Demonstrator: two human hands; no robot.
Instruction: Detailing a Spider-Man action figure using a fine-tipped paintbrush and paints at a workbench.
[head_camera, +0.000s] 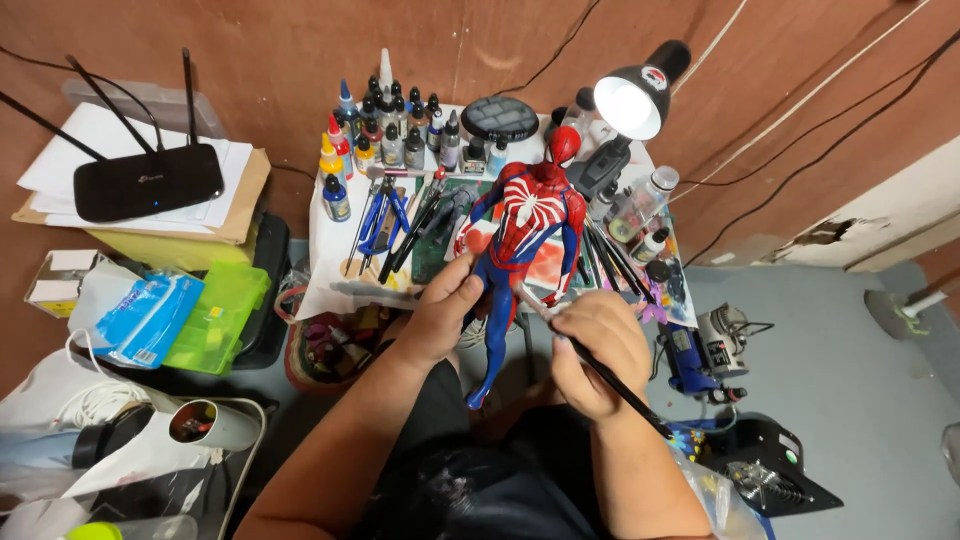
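Working over a small white-covered table (330, 225) set against a brown wall, w/ grey floor to the right. Largest thing on it: a black desk lamp (640, 95), lit, shade tipped down toward the middle. To the left, a black router (148, 182) w/ antennas sits on a stack of papers and cardboard, apart from the table. Back of the table: a cluster of small paint dropper bottles (385, 135), many colours, standing upright. In front of them, blue-handled pliers (383, 222) and assorted brushes lie flat.

We hold a red-and-blue superhero action figure (525, 235) upright above the table's front edge, head near the lamp, legs hanging down toward our lap. Our left hand (445, 315) is closed round the figure's lower body/thigh area, thumb and fingers wrapped on it. Our right hand (598, 350) is closed in a pinch on a thin paintbrush (610, 380), black handle running back past the wrist, tip end up at the figure's hip/thigh; can't tell if bristles touch.
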